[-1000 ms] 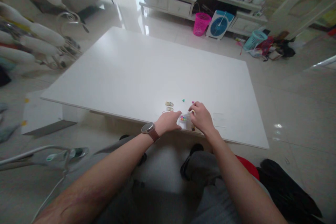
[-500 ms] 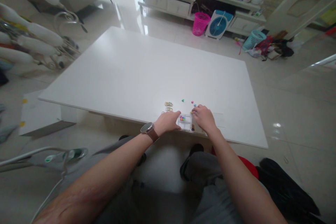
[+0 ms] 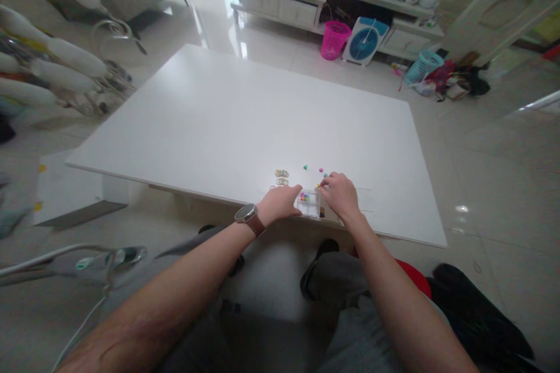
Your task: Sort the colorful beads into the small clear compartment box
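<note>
A small clear box with compartments (image 3: 311, 210) sits at the near edge of the white table. My left hand (image 3: 280, 203) has it by its left side, thumb and fingers closed around that edge. Small colourful pieces (image 3: 304, 197) lie in the box's far left compartment. Just beyond its far right corner, my right hand (image 3: 341, 193) has its fingertips pinched together. A tiny yellow piece (image 3: 319, 186) shows right at those fingertips; whether it is held I cannot tell. Close by on the table are a blue piece (image 3: 325, 175), a pink piece (image 3: 321, 170) and a green piece (image 3: 305, 167).
Several small gold-coloured rings (image 3: 282, 173) lie beyond my left hand. Dark brown bits (image 3: 322, 212) are beside the box's right side. The white table (image 3: 245, 122) stretches far ahead. A pink basket (image 3: 335, 41) and a blue-and-white fan (image 3: 364, 41) stand on the floor beyond.
My right hand has shifted very slightly, its fingertips still by the yellow piece. My left hand and the box stay in place.
</note>
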